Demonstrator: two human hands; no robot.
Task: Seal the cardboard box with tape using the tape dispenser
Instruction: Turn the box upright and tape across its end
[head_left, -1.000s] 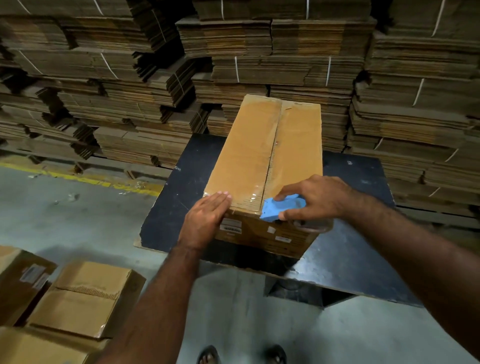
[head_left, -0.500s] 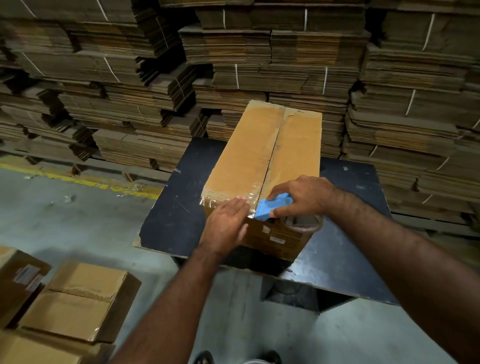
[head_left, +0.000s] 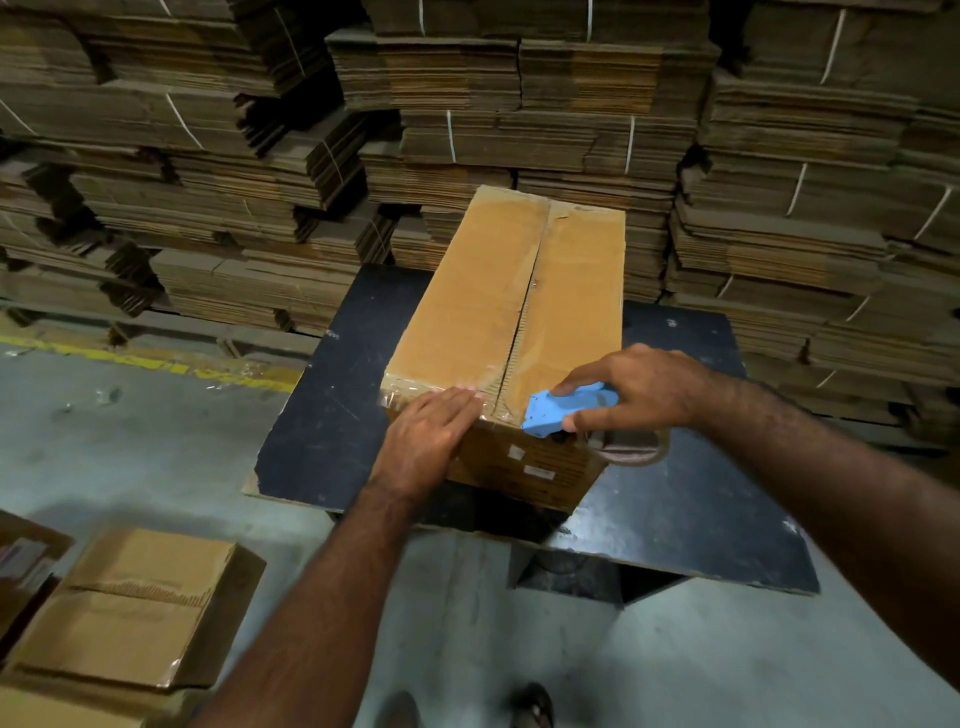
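stacked flat cartons (head_left: 519, 93) fill the background; black counter (head_left: 322, 415) in front carries the box (head_left: 493, 312), long axis away from the viewer, flaps closed, centre seam still bare. left hand (head_left: 431, 431): flat, open palm pressing clear tape (head_left: 410, 397) over the near top edge, likely to bed it down. right hand (head_left: 639, 389): clenched on the blue dispenser (head_left: 556, 413) at the near right corner, roll (head_left: 628, 449) hanging below, probably at the strip's end. versus half a second ago: left hand has slid left from the seam, dispenser has moved right, so the hands are now apart
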